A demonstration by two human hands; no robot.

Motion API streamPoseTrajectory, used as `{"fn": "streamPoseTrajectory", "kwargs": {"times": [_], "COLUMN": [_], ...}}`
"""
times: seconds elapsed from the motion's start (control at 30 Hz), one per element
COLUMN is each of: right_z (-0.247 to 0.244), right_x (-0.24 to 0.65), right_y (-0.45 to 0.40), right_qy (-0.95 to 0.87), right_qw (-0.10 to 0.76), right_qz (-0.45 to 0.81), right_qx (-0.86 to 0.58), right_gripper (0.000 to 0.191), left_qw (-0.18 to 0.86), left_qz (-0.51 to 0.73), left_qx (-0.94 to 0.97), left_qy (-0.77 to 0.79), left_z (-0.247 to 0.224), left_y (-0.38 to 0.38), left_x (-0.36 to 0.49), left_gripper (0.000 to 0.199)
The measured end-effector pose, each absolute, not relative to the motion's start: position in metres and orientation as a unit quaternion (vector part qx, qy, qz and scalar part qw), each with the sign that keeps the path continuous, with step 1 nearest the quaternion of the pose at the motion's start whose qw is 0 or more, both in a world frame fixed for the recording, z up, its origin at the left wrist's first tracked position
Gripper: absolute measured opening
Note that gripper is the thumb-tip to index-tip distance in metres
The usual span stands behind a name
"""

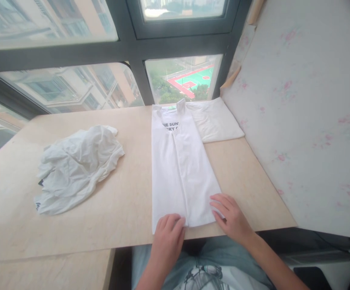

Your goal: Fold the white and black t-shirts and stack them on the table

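A white T-shirt (175,173), folded into a long narrow strip, lies on the table with its collar end toward the window. Dark lettering shows inside its neck opening, and the two folded-in sides meet along a line down the middle. My left hand (169,231) is at the near hem, fingers curled together with the thumb against the cloth. At the lower right corner, my right hand (227,213) rests on the edge of the shirt, its fingers spread apart. Some fabric under both hands is hidden.
A crumpled white garment (78,165) lies on the left of the wooden table (132,193). Behind the shirt, a folded white cloth (217,121) sits near the windows. A flowered wall (307,112) borders the right side. The table's front edge is close to my lap.
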State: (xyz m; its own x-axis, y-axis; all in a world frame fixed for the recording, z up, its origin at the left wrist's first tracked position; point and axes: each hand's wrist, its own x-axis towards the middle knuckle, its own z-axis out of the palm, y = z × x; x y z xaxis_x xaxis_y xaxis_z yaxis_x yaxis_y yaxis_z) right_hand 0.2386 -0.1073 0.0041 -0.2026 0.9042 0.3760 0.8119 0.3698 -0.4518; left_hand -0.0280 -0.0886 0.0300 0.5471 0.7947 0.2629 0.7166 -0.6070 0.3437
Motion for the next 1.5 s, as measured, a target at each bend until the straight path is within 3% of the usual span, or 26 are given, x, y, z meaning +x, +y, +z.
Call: {"fn": "streamPoseTrajectory", "kwargs": {"times": [0.13,0.33,0.57,0.8,1.1,1.3,1.5], "right_z": [0.006,0.013,0.008,0.009,0.034,0.052,0.042], "right_x": [0.24,0.233,0.221,0.226,0.228,0.231,0.238], "right_y": [-0.116,-0.129,-0.152,-0.174,-0.173,-0.164,-0.104], "right_qy": [-0.773,-0.793,-0.808,-0.81,-0.823,-0.807,-0.712], "right_qw": [0.31,0.269,0.239,0.305,0.262,0.182,0.247], "right_qz": [0.068,0.09,0.092,0.042,0.204,0.314,0.365], "right_qx": [-0.549,-0.539,-0.531,-0.499,-0.462,-0.466,-0.547], "right_gripper": [0.028,0.032,0.031,0.04,0.036,0.012,0.025], "left_qw": [0.064,0.001,-0.038,0.006,0.057,0.077,0.096], "left_qz": [0.201,0.165,0.212,0.23,0.247,0.238,0.205], "left_qx": [0.878,0.889,0.891,0.915,0.911,0.919,0.907], "left_qy": [0.429,0.428,0.4,0.331,0.326,0.305,0.355], "left_z": [0.037,0.033,0.022,0.04,0.038,0.044,0.063], "left_y": [-0.086,-0.085,-0.111,-0.125,-0.147,-0.141,-0.102], "left_x": [-0.042,-0.077,-0.096,-0.104,-0.103,-0.099,-0.072], "left_gripper": [0.021,0.049,0.036,0.032,0.03,0.02,0.027]}}
